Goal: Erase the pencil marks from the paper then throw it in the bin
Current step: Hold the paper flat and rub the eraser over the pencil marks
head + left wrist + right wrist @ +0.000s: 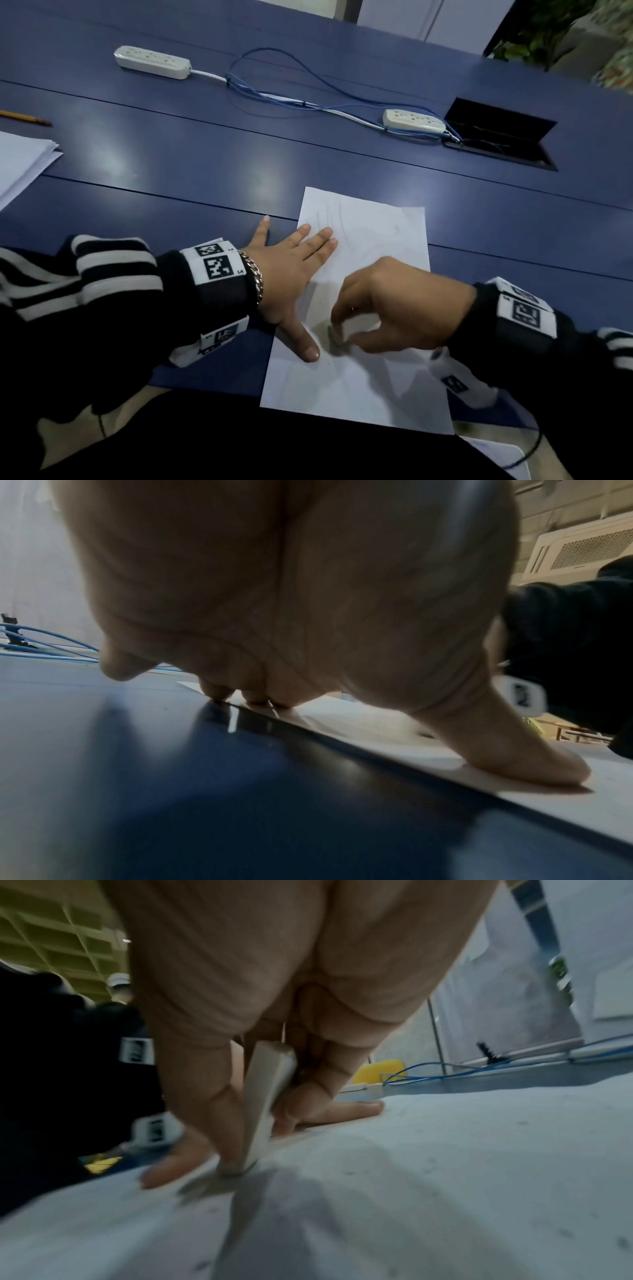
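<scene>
A white sheet of paper lies on the blue table, its near edge hanging over the table's front edge. Faint pencil marks show near its far end. My left hand lies flat with spread fingers on the sheet's left edge, thumb pressing the paper. My right hand pinches a white eraser between thumb and fingers, its lower end touching the sheet beside the left thumb. In the right wrist view the eraser stands tilted on the paper. No bin is in view.
A stack of white sheets and a yellow pencil lie at the far left. Two white power strips with blue cables cross the far table. An open black cable hatch sits at the right.
</scene>
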Demonstrator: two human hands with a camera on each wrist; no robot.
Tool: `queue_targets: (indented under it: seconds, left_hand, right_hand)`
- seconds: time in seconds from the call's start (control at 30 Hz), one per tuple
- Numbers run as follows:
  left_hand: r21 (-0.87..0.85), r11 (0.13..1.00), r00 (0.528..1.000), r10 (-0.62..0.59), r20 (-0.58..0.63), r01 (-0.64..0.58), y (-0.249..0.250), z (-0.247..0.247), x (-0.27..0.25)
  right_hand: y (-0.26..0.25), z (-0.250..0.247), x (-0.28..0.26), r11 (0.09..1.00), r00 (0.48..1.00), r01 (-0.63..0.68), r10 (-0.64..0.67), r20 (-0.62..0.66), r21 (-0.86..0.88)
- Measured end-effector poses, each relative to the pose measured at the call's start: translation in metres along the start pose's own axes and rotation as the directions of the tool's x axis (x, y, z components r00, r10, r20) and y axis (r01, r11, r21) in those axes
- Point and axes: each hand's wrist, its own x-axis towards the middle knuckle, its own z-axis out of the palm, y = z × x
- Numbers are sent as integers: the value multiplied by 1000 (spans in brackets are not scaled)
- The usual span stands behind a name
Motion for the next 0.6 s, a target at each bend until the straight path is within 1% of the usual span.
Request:
queue_targets:
  seconds: [0.03, 0.07, 0.13, 0.17, 0.2, 0.27, 0.3, 0.33, 0.37, 0.4, 0.47, 0.5, 0.6]
  left_hand:
    - [3, 1000, 1000, 0, 4, 0, 0, 0, 0]
    - [8, 1000, 1000, 1, 8, -1, 1, -1, 0]
    - [17, 1000, 1000, 1, 10, -1, 1, -2, -1]
    - [18, 1000, 1000, 0, 11, 0, 1, -2, -1]
    - [17, 1000, 1000, -3, 11, 3, 1, -3, -1]
    - [14, 1000, 1000, -7, 7, 7, 1, -3, -2]
    - [14, 1000, 1000, -8, 7, 8, 2, -3, -2]
    - [13, 1000, 1000, -9, 7, 9, 1, -4, -2]
    - [13, 1000, 1000, -9, 7, 9, 1, -4, -3]
    - [15, 1000, 1000, -6, 5, 6, 1, -4, -3]
    - [10, 1000, 1000, 7, -4, -7, 0, -4, -4]
    - [-3, 1000, 1000, 15, -12, -15, -1, -4, -6]
    - [2, 999, 997, 40, -65, -40, -8, -6, -13]
  right_hand:
    - [1, -2, 2, 1000, 1000, -11, 11, 15, 1]
    - [5, -4, 6, 999, 999, -39, 39, -28, -7]
    - [14, -7, 13, 993, 976, -119, 116, -183, -5]
    - [15, -7, 13, 991, 966, -134, 130, -222, -4]
    - [15, -5, 11, 993, 969, -113, 106, -221, -18]
    - [8, 1, -1, 998, 995, -40, 36, -96, -38]
    - [4, 2, -9, 999, 999, -34, 33, -26, -23]
    - [3, 2, -17, 999, 999, -48, 48, 14, 2]
    - [5, 1, -23, 997, 997, -76, 76, 18, 30]
    - [8, 1, -29, 993, 994, -103, 104, -14, 59]
    - [15, 4, -39, 985, 981, -146, 156, -116, 95]
    - [17, 7, -43, 981, 972, -167, 181, -148, 101]
    - [18, 19, -52, 968, 959, -225, 240, -148, 112]
